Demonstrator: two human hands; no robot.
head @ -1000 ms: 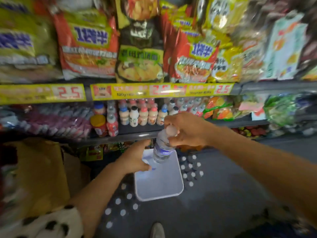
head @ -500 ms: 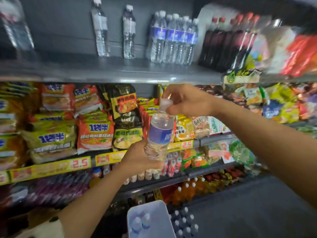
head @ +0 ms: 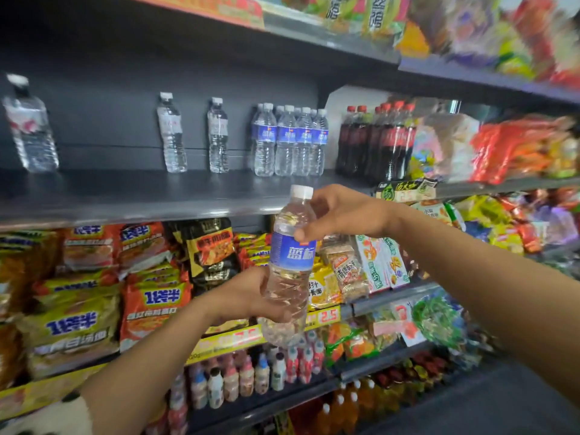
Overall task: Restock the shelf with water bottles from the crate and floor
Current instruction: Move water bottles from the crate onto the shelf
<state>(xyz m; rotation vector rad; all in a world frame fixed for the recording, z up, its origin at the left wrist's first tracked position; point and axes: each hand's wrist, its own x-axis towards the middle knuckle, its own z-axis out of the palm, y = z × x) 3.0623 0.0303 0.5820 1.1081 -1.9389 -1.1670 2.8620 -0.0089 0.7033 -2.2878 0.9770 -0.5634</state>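
A clear water bottle point(head: 290, 262) with a blue label and white cap is upright in mid-air in front of the shelves. My left hand point(head: 248, 298) grips its lower half. My right hand point(head: 340, 213) holds its shoulder just under the cap, fingers curled round it. Just above stands the dark grey shelf point(head: 131, 196). At its back is a cluster of several blue-label bottles point(head: 290, 141). Left of them stand two lone clear bottles point(head: 171, 133) point(head: 218, 136) and a third point(head: 29, 124) at the far left.
Dark cola bottles point(head: 376, 142) with red caps stand right of the water cluster. Noodle packets point(head: 150, 296) and snack bags fill the shelf below. Small drink bottles point(head: 251, 375) line a lower shelf. Snack bags point(head: 518, 149) crowd the right side.
Both hands have lifted the bottle from above the white crate on the floor up to just below the water shelf. The view has tilted upward; the crate has dropped out of sight.
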